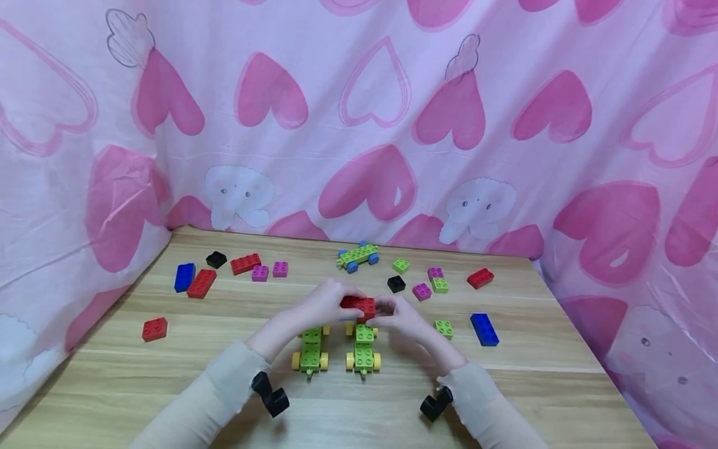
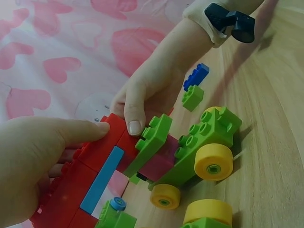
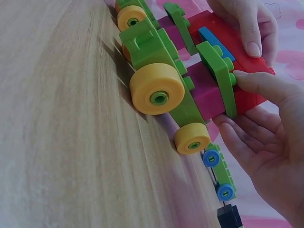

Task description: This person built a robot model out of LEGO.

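Two green wheeled bases with yellow wheels, a left base [image 1: 311,355] and a right base [image 1: 363,357], stand side by side on the table. In the right wrist view, pink blocks [image 3: 205,90] and green pieces [image 3: 216,71] sit above the bases, with red bricks [image 1: 366,305] and a blue piece [image 2: 102,180] across them. My left hand [image 1: 330,302] grips the red bricks from the left, its thumb on their near face. From the right, my right hand [image 1: 401,317] holds the red bricks at their end, with the thumb beside a green piece. Some fingertips are hidden behind the bricks.
A green base with blue wheels [image 1: 358,255] stands at the back. Loose red [image 1: 154,329], blue [image 1: 484,329], pink [image 1: 422,291], green [image 1: 443,328] and black bricks [image 1: 396,284] lie to both sides. A heart-patterned curtain [image 1: 370,137] borders the table [image 1: 101,386].
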The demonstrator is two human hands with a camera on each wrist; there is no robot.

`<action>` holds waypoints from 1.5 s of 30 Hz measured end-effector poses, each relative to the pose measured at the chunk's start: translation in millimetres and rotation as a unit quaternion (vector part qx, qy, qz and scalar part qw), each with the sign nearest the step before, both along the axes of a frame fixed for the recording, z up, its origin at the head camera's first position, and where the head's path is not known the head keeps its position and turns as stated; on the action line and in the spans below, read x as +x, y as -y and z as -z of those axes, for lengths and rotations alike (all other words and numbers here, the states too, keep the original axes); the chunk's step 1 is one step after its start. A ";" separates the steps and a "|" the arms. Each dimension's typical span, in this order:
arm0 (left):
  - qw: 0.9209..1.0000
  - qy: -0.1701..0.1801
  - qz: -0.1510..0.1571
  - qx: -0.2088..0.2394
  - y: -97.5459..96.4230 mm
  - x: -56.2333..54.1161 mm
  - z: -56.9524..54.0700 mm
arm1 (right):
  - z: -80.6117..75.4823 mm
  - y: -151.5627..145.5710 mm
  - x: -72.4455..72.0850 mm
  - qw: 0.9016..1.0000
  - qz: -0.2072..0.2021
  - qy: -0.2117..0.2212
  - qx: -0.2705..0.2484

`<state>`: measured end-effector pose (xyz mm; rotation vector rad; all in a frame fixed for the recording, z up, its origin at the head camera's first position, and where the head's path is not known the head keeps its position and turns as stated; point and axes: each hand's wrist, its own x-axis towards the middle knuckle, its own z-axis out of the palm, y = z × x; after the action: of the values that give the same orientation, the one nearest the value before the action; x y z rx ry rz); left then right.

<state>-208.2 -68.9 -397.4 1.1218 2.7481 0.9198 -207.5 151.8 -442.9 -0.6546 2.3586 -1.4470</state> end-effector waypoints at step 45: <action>0.999 0.008 0.032 -0.010 -4.8 -0.3 -5.8 | 0.0 -10.9 -0.8 1.000 -0.010 0.004 -0.007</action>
<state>-208.4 -64.1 -391.6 1.1869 2.6864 0.8876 -208.3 162.7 -442.9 -0.6736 2.3316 -1.4564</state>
